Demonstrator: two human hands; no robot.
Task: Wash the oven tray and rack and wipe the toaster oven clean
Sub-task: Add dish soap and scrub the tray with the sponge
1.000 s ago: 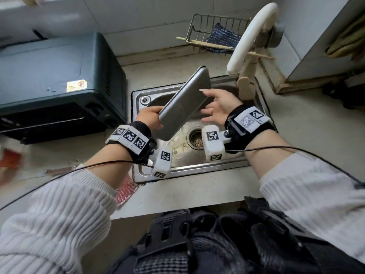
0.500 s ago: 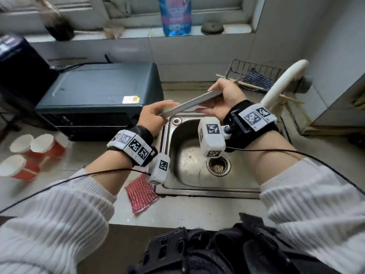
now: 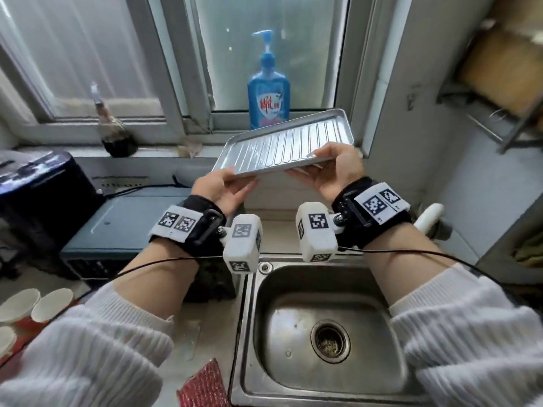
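A ribbed metal oven tray is held up in front of the window, above the sink, tilted so its inside faces me. My left hand grips its near left corner. My right hand grips the near right edge, thumb on top. The dark toaster oven stands on the counter to the left of the sink, partly behind my left wrist. No rack is visible.
The steel sink lies below my hands, with a white tap at its right. A blue soap bottle and a dark bottle stand on the sill. A red scouring cloth and paper cups lie at the lower left.
Both hands have lifted the tray out of the sink up to window height and turned it so its ribbed inside faces me. My view has tilted upward.
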